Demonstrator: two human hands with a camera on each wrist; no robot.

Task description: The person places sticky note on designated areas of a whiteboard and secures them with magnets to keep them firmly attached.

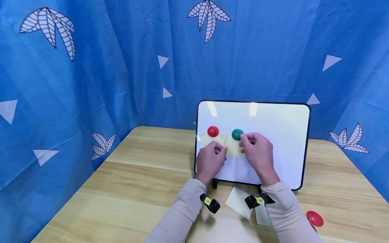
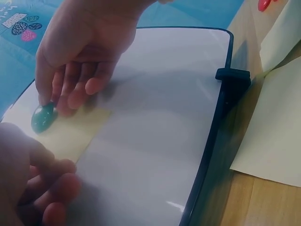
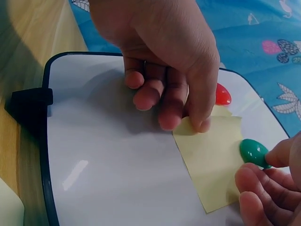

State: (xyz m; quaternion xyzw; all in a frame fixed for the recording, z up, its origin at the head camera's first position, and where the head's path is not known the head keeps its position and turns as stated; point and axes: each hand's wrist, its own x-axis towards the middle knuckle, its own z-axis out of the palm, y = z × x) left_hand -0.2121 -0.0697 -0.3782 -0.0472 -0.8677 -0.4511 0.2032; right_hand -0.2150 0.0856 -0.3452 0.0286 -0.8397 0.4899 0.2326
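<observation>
My left hand (image 1: 211, 161) pinches the lower left edge of a pale yellow paper note (image 3: 207, 160) that lies against a small whiteboard (image 1: 282, 141). A round green magnet (image 1: 237, 134) sits on that note's upper part, and my right hand (image 1: 258, 152) holds the magnet's edge with thumb and finger. In the left wrist view the right thumb meets the green magnet (image 2: 43, 117). Left of it a round red magnet (image 1: 213, 131) lies at the top of a second yellow note (image 1: 208, 139), partly hidden by my left hand.
Pale notes (image 1: 239, 202) lie on the wooden table (image 1: 121, 189) before the whiteboard, partly under my right forearm. Red magnets (image 1: 314, 218) are at the right. Black feet (image 1: 214, 184) hold the board upright, and a blue curtain (image 1: 258, 50) hangs behind.
</observation>
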